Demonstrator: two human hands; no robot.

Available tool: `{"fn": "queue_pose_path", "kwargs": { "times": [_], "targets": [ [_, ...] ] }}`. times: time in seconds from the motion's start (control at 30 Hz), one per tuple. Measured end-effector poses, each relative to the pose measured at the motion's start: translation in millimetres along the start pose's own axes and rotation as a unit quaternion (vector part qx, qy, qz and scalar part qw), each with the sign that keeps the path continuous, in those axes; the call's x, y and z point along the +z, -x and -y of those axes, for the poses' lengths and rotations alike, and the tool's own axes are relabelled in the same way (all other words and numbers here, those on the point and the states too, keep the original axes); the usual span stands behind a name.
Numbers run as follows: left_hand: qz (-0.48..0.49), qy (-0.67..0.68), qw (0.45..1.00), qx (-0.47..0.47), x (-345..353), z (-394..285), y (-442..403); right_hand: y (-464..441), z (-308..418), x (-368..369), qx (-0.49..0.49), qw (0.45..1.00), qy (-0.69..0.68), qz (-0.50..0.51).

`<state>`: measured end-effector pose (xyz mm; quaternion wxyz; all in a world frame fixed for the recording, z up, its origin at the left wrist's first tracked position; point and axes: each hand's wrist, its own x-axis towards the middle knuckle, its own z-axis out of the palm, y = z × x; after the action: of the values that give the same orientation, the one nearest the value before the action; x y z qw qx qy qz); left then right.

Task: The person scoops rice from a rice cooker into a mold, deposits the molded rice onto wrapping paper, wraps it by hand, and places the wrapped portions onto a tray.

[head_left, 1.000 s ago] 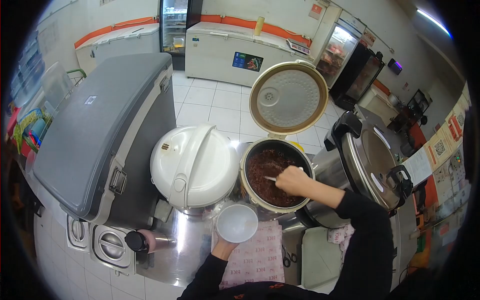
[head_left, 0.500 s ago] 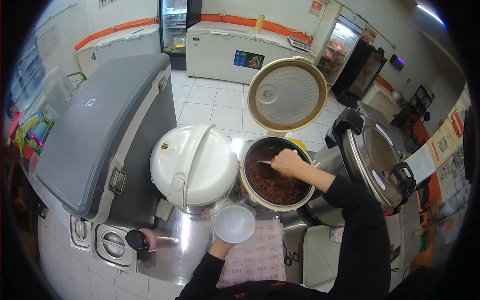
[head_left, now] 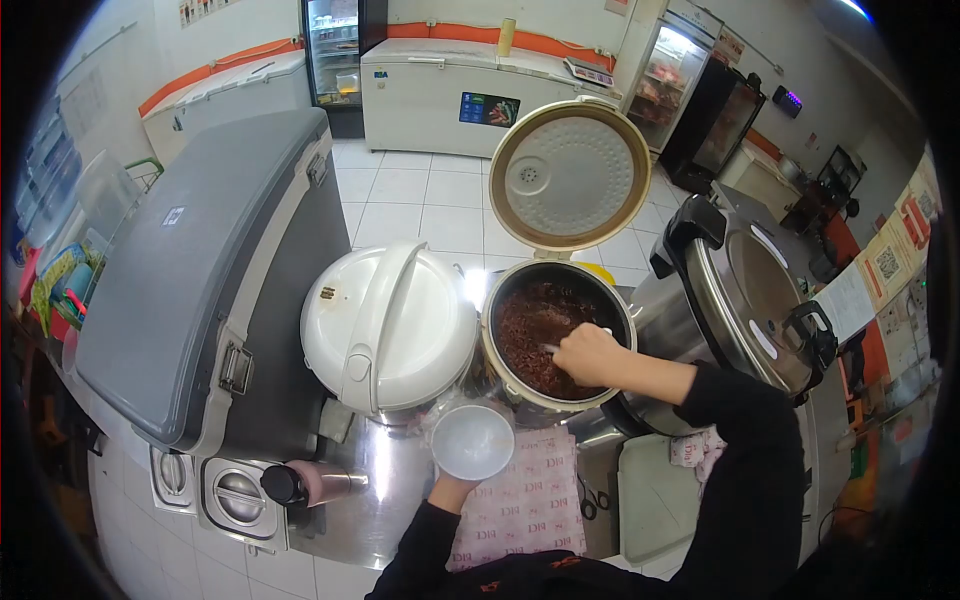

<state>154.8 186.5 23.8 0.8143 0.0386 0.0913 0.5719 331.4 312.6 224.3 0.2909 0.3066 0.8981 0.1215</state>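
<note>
My left hand (head_left: 455,490) is wrapped around a translucent white bowl (head_left: 473,443) in front of the rice cooker. No contents show in the bowl. Closed on a pale utensil (head_left: 549,348), my right hand (head_left: 592,357) is over the open rice cooker (head_left: 492,350). Only a short piece of that utensil shows, so its kind is unclear. Dark reddish-brown grains (head_left: 525,320) in liquid fill part of the inner pot. The cooker's hinged lid (head_left: 580,180) stands upright behind it.
A closed white cooker (head_left: 390,325) is on the left, beside a large grey cool box (head_left: 210,270). To the right stands a steel pressure cooker (head_left: 740,300). Printed paper (head_left: 515,500), scissors (head_left: 592,497), a tray (head_left: 655,500) and a pink-and-black bottle (head_left: 315,483) are nearer me.
My right hand has moved toward the near right side of the pot with the utensil. My left hand still holds the bowl. The whole view has shifted slightly.
</note>
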Motion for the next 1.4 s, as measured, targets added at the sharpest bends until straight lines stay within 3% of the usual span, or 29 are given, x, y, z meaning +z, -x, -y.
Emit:
{"fn": "queue_pose_path", "kwargs": {
  "times": [0.03, 0.07, 0.1, 0.17, 0.23, 0.3, 0.33, 0.37, 0.43, 0.47, 0.5, 0.57, 0.63, 0.7, 0.77, 0.83, 0.9, 0.93, 1.0, 1.03, 1.27, 1.4],
  "targets": [
    [0.026, -0.140, 0.989, 0.036, -4, 0, -4, 5, 1, -13, -0.011, 0.999, -0.016, 0.042],
    [0.050, -0.277, 0.957, 0.068, -7, 1, -4, 4, -9, -14, 0.016, 0.999, -0.032, 0.017],
    [0.050, -0.274, 0.958, 0.067, -3, -1, -3, 0, -25, -12, 0.044, 0.998, -0.046, -0.008],
    [0.013, 0.044, 0.999, -0.016, 9, -3, 1, -26, -49, 16, 0.110, 0.990, -0.016, -0.091],
    [-0.006, 0.076, 0.997, -0.026, 5, -4, 3, -37, -47, 29, 0.154, 0.984, -0.060, -0.070],
    [-0.029, 0.118, 0.992, -0.031, -5, 0, 1, -43, -15, 32, 0.166, 0.985, -0.009, 0.050],
    [-0.026, 0.145, 0.988, -0.035, -14, 2, 0, -42, -2, 26, 0.123, 0.984, -0.009, 0.132],
    [-0.021, 0.170, 0.985, -0.038, -11, -2, 0, -34, 3, 12, 0.119, 0.984, -0.010, 0.135],
    [-0.042, 0.093, 0.995, -0.018, -8, -5, 1, -22, 3, -21, 0.101, 0.971, -0.075, 0.202],
    [-0.026, 0.138, 0.989, -0.039, -11, -5, -1, -13, -11, -24, 0.109, 0.976, -0.101, 0.160],
    [-0.008, 0.182, 0.982, -0.059, -9, -7, -3, -13, -28, -23, 0.117, 0.966, -0.130, 0.192],
    [-0.017, 0.161, 0.986, -0.047, 2, -11, 4, -4, -49, -9, 0.143, 0.968, -0.139, 0.152],
    [-0.028, 0.135, 0.990, -0.037, 18, -17, 8, -11, -66, 31, 0.205, 0.973, -0.002, -0.104],
    [-0.143, -0.003, 0.989, -0.032, 29, -20, 5, -25, -74, 58, 0.195, 0.972, -0.004, -0.135],
    [-0.147, -0.007, 0.989, -0.031, 25, -21, 0, -36, -77, 62, 0.125, 0.977, -0.090, -0.148],
    [-0.156, -0.010, 0.987, -0.035, 18, -19, 1, -43, -73, 63, 0.125, 0.980, -0.090, -0.125],
    [-0.114, -0.077, 0.990, -0.018, 12, -18, 2, -57, -62, 81, 0.013, 0.970, -0.193, -0.147],
    [-0.117, -0.078, 0.990, -0.018, 6, -17, 2, -60, -57, 86, 0.011, 0.970, -0.195, -0.147],
    [0.030, 0.200, 0.977, -0.072, -4, -19, -1, -68, -49, 87, -0.036, 0.964, -0.245, -0.094],
    [0.028, 0.198, 0.977, -0.071, -9, -19, -1, -69, -46, 89, -0.038, 0.963, -0.247, -0.096],
    [-0.080, 0.060, 0.994, -0.035, 7, -24, -3, -67, -50, 105, -0.075, 0.906, -0.400, -0.117],
    [-0.155, -0.019, 0.987, -0.027, 31, -23, 3, -55, -59, 98, -0.069, 0.892, -0.440, -0.072]
  ]
}}
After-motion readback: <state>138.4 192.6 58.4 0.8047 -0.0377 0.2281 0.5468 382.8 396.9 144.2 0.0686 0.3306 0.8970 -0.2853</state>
